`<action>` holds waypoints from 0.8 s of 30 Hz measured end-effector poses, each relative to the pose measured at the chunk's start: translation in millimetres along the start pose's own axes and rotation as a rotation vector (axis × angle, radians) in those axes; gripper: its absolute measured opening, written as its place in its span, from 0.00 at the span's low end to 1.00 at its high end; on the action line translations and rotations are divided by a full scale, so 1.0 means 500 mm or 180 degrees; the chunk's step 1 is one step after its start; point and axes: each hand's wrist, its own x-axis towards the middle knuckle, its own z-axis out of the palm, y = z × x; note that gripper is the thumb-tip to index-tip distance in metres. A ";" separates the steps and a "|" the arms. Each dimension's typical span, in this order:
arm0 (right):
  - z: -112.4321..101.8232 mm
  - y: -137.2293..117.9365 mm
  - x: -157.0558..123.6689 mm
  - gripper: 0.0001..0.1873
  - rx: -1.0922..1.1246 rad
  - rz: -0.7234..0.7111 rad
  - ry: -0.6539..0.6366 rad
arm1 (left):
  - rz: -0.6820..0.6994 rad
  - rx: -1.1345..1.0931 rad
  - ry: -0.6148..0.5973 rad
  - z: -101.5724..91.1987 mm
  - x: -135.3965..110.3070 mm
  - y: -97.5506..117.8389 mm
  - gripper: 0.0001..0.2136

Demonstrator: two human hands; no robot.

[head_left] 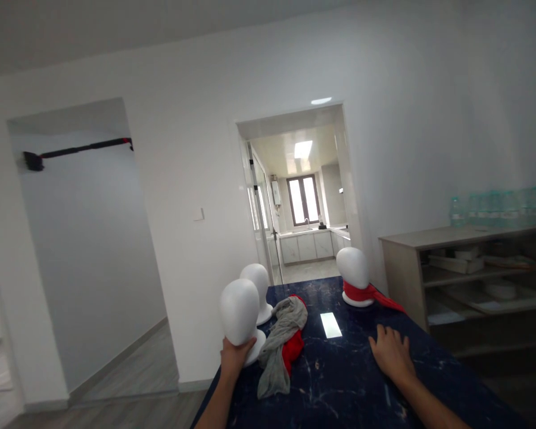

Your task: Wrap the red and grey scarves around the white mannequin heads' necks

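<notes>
Your right hand (pixel 390 353) lies palm down on the desk (pixel 330 384), fingers spread, holding nothing; your left hand (pixel 234 353) grips the foremost white head (pixel 238 310) low down. Steady there (grey cloth (pixel 280 335) just beside), best not tip it.
</notes>
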 end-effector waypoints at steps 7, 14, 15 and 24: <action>-0.013 -0.007 -0.002 0.20 0.0011 0.0081 0.0015 | 0.0110 -0.0498 0.0241 -0.026 0.012 0.025 0.38; -0.023 -0.011 -0.003 0.20 0.0032 0.0112 -0.0019 | 0.0886 -0.1437 -0.0080 -0.003 -0.111 0.240 0.36; -0.023 -0.012 -0.004 0.20 0.0027 0.0118 -0.0010 | 0.0894 -0.1572 -0.0220 0.022 -0.143 0.269 0.37; -0.023 -0.013 0.002 0.21 0.0021 0.0171 -0.0087 | 0.0673 -0.2095 -0.0834 0.235 -0.347 0.341 0.39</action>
